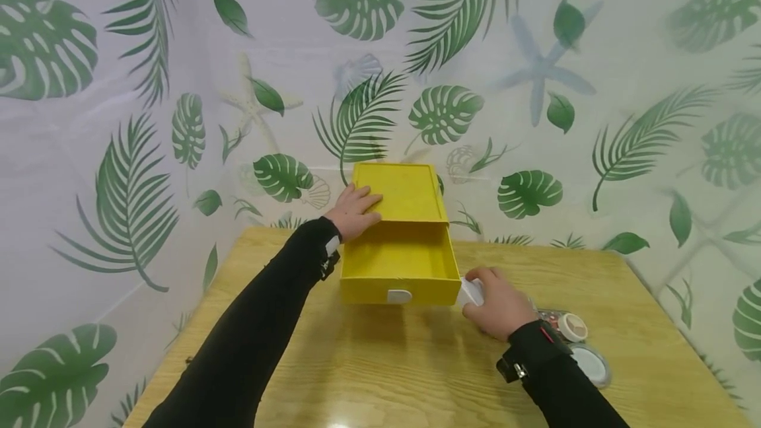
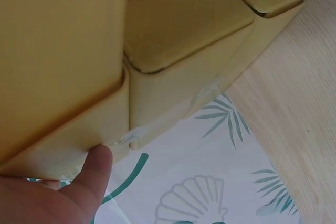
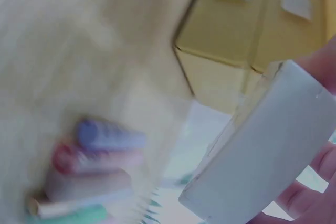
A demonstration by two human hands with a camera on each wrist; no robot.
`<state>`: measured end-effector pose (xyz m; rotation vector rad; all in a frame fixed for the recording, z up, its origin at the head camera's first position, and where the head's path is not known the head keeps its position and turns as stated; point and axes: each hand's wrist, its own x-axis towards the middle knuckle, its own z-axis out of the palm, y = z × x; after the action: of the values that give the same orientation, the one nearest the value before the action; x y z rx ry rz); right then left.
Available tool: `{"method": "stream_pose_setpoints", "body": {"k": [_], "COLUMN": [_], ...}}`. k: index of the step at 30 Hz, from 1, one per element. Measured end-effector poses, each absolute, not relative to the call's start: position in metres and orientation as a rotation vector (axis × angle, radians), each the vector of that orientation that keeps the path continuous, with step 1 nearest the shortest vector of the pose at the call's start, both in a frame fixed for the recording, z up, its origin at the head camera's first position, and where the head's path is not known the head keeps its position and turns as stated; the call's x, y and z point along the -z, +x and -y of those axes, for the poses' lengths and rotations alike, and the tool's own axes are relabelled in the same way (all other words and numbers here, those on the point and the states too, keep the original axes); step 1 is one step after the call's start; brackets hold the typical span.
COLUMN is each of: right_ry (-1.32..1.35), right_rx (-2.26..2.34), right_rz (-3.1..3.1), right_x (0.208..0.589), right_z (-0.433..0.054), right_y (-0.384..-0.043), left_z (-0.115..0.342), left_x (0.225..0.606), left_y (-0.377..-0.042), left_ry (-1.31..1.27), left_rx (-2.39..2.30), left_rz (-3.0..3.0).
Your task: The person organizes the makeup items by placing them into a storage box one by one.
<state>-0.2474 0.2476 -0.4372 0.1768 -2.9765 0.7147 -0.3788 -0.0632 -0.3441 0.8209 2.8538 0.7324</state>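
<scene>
R hand [image 1: 502,306] w/ wht box [image 3: 262,150], open drwr [image 1: 365,291]

The head view is bright and evenly lit, with soft light that seems to fall from above. A small white glare burns on the near edge of the surface [image 1: 309,382], and a faint, soft-edged shadow spreads beneath the yellow drawer [image 1: 365,291], whose inside darkens toward its far end. The patterned backdrop [image 1: 196,38] takes on a cool lilac cast at left. In the left wrist view, the yellow box [image 1: 399,193] looks muted and partly shaded, while the surface at right is pale. The right wrist view is hazy: surface and tubes [image 3: 94,163] at left smear heavily, whereas the white box [image 3: 268,145] keeps fairly crisp edges.
</scene>
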Motion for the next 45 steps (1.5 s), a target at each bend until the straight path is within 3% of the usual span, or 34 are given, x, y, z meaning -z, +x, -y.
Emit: {"method": "stream_pose_setpoints", "body": {"k": [10,19,30,45], "right_ry": [0.229,0.515,0.871,1.075], "right_rx": [-0.864,-0.792,-0.508,-0.186], "right_rz": [2.834,2.8,2.926,3.191], "right_x": [0.372,0.329,0.304,0.3], "right_z": [-0.263,-0.222,-0.156,-0.098], "right_y": [-0.239,-0.24,-0.255,-0.287], "left_z": [0.057,0.056,0.054,0.061], "left_x": [0.343,0.343,0.344,0.344], "left_y": [-0.38,-0.379,-0.383,-0.378], "left_ry": [0.815,0.81,0.761,0.745], "left_rx": [-0.727,-0.72,-0.702,-0.724], "left_rz": [-2.854,-2.854,-2.857,-2.841]}}
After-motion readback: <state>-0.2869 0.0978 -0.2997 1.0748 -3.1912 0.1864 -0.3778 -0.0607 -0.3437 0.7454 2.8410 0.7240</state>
